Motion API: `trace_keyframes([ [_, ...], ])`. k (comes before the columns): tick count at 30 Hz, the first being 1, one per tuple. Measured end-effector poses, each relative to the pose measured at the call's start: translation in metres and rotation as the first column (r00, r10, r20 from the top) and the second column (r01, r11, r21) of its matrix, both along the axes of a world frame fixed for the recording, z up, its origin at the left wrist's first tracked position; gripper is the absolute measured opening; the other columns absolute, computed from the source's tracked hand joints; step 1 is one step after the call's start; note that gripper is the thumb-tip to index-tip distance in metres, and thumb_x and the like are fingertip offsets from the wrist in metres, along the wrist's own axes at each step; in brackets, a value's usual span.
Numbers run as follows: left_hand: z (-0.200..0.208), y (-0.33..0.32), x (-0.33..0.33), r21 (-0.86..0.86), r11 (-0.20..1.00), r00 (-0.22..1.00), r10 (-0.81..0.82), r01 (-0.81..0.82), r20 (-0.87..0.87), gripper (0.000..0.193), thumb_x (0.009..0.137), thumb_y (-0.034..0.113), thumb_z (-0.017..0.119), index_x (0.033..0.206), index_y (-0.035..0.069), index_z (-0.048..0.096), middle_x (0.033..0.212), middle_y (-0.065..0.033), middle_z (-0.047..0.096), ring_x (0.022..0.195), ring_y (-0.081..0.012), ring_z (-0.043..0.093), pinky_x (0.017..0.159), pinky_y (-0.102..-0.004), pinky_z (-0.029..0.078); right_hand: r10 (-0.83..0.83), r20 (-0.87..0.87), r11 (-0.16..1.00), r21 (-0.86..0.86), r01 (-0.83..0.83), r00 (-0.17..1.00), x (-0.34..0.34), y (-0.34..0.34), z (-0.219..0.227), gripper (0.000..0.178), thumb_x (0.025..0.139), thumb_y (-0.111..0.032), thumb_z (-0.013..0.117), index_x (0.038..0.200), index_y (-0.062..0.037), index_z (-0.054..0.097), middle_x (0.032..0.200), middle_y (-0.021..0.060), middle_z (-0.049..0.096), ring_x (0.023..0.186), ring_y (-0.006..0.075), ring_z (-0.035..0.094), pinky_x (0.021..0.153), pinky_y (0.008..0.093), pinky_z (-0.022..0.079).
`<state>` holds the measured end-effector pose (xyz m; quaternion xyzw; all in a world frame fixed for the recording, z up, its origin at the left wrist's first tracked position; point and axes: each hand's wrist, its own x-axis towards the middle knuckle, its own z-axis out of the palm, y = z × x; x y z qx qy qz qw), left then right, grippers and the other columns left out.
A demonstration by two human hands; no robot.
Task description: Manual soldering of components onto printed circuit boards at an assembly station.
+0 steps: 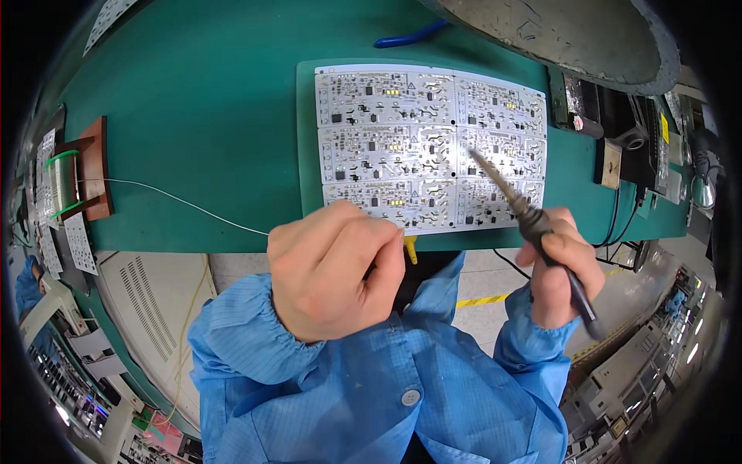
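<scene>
A white panel of circuit boards (433, 127) with many small parts lies on the green mat in front of me. My right hand (560, 267) is closed around the handle of a soldering iron (501, 184), whose tip points up and left over the panel's right half. Whether the tip touches a board I cannot tell. Thin solder wire (189, 203) runs from a spool (63, 185) on a brown stand at the left to my left hand (336, 267). That hand is closed in a pinch on the wire at the panel's lower left edge; the wire's end is hidden.
A large grey rounded fixture (564, 35) overhangs the far right of the green bench (201, 93). Behind the panel lies a blue handle (410, 36). Scissors (634, 138), dark boxes and black cables (616, 224) crowd the right edge. Something yellow (410, 249) shows beside my left hand.
</scene>
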<state>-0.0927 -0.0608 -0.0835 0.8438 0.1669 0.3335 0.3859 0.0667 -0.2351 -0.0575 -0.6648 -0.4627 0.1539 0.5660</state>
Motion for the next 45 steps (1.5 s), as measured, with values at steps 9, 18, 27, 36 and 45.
trace_keyframes([
  [9, -0.001, 0.005, 0.008, 0.067, 0.996, 0.994, -0.059, 0.065, -0.088, 0.018, 0.057, -0.005, 0.067, 0.070, 0.004, 0.059, 0.061, -0.0058, 0.049, 0.047, -0.0203, 0.051, 0.040, -0.0299, 0.039, 0.036, -0.139, 0.996, 0.087, -0.024, 0.990, 0.012, 0.010, -0.002, 0.019, 0.077, -0.017, 0.066, 0.078, 0.0016, 0.064, 0.059, 0.0082, 0.058, 0.052, 0.0203, 0.051, 0.049, 0.0320, 0.040],
  [18, -0.003, 0.006, 0.010, 0.170, 0.983, 0.993, -0.058, 0.074, -0.100, 0.021, 0.055, -0.002, 0.067, 0.074, 0.004, 0.061, 0.063, -0.0045, 0.048, 0.051, -0.0180, 0.051, 0.041, -0.0291, 0.039, -0.054, -0.269, 0.998, 0.014, 0.060, 0.962, 0.012, 0.014, 0.001, 0.023, 0.080, -0.021, 0.063, 0.080, 0.0025, 0.063, 0.059, 0.0093, 0.058, 0.043, 0.0127, 0.049, 0.040, 0.0255, 0.037],
  [27, 0.011, 0.016, 0.008, 0.143, 0.983, 0.984, -0.096, 0.118, -0.152, 0.021, 0.060, -0.010, 0.070, 0.077, 0.000, 0.064, 0.066, -0.0100, 0.058, 0.052, -0.0225, 0.055, 0.045, -0.0291, 0.042, -0.053, -0.203, 0.995, 0.071, 0.069, 0.978, 0.019, 0.014, -0.003, 0.024, 0.082, -0.022, 0.059, 0.082, 0.0023, 0.061, 0.050, 0.0053, 0.049, 0.042, 0.0128, 0.042, 0.045, 0.0279, 0.037],
  [36, 0.007, 0.047, 0.014, 0.001, 1.000, 0.999, 0.014, -0.013, -0.037, 0.020, 0.064, -0.009, 0.068, 0.079, 0.001, 0.063, 0.068, -0.0093, 0.056, 0.053, -0.0207, 0.055, 0.046, -0.0291, 0.042, -0.548, 0.345, 0.756, -0.185, 0.628, 0.762, 0.034, -0.017, -0.047, 0.041, 0.096, -0.018, 0.041, 0.129, 0.0051, 0.043, 0.119, 0.0230, 0.057, 0.113, 0.0283, 0.053, 0.102, 0.0389, 0.033],
  [45, 0.012, 0.054, 0.008, -0.060, 0.998, 0.990, -0.025, 0.017, -0.139, 0.016, 0.068, -0.009, 0.067, 0.079, 0.000, 0.061, 0.058, -0.0081, 0.053, 0.048, -0.0162, 0.051, 0.043, -0.0245, 0.037, -0.226, 0.173, 0.974, 0.051, 0.221, 0.959, 0.014, -0.009, -0.017, 0.035, 0.088, -0.028, 0.051, 0.110, -0.0001, 0.056, 0.075, 0.0143, 0.057, 0.073, 0.0236, 0.048, 0.087, 0.0475, 0.036],
])
